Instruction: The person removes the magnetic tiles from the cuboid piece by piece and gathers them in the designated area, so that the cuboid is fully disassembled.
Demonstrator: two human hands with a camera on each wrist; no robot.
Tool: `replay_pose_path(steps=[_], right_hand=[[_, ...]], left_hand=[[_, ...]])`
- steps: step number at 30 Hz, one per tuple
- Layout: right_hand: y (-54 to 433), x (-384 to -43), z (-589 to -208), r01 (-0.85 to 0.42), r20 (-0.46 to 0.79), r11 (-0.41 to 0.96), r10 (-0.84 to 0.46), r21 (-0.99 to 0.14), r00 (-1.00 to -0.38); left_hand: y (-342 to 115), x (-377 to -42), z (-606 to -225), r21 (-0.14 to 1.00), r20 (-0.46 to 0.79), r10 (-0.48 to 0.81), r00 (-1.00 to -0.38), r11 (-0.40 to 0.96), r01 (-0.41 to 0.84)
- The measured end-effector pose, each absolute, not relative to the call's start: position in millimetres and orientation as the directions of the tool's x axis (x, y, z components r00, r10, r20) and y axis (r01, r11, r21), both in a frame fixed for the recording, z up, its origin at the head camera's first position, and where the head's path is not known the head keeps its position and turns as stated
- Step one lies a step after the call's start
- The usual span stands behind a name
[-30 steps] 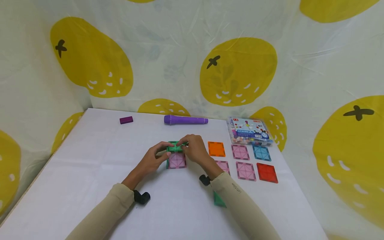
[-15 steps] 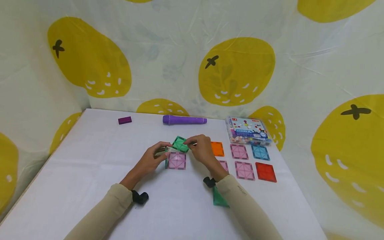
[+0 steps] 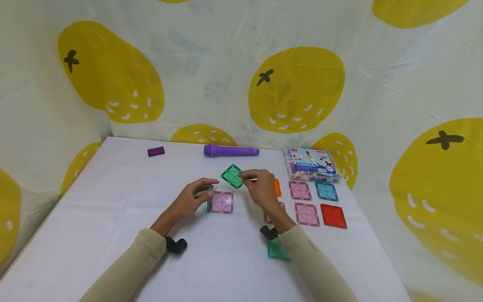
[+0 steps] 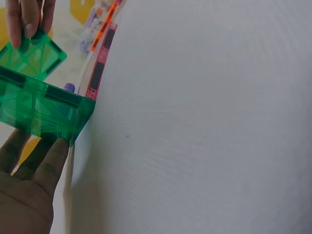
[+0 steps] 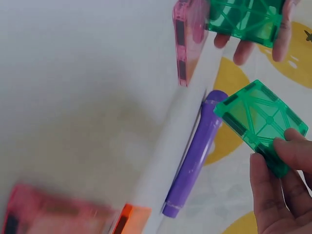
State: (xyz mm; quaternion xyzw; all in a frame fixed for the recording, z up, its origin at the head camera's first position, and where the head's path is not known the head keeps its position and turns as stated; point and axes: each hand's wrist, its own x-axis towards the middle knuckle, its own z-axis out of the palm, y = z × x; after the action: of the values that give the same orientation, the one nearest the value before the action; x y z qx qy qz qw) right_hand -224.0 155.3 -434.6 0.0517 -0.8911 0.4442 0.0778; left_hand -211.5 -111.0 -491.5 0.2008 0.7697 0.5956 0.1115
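Observation:
In the head view my right hand (image 3: 260, 184) pinches a green square magnetic tile (image 3: 232, 176), held up by one corner above the table. The right wrist view shows the thumb on one face of that tile (image 5: 265, 117) and fingers behind it. My left hand (image 3: 192, 197) holds another green magnetic tile (image 4: 41, 105), standing on edge, its fingers reaching round it; the left thumb is not clearly visible in the wrist views. A pink magnetic tile (image 3: 222, 202) adjoins the standing green one on its right side.
At right lie more square tiles: orange (image 3: 277, 187), pink (image 3: 299, 191), blue (image 3: 326, 191), red (image 3: 333, 216), and green (image 3: 277, 249) partly under the right forearm. Behind are a purple microphone-shaped stick (image 3: 231, 151), a dark purple block (image 3: 156, 151) and a clear box (image 3: 311, 164).
My right hand has pulled the green tile away from the back of the pink one, lifting and turning it toward the right. The left hand has stayed nearly still.

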Motion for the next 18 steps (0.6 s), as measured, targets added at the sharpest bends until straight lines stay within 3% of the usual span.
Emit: replay_pose_path(steps=[9,18], right_hand=[[197,-201,-432,-0.123,0.170,0.574,0.029,-0.810,-0.985],[248,-172,-432,0.071,0.019,0.591,0.144,-0.803,-0.989]], left_hand=[[-110,-211,-491,0.960,0.061,0.437,-0.898,0.220,0.172],[-109,-210,-492,0.963,0.046,0.423,-0.905,0.221,0.152]])
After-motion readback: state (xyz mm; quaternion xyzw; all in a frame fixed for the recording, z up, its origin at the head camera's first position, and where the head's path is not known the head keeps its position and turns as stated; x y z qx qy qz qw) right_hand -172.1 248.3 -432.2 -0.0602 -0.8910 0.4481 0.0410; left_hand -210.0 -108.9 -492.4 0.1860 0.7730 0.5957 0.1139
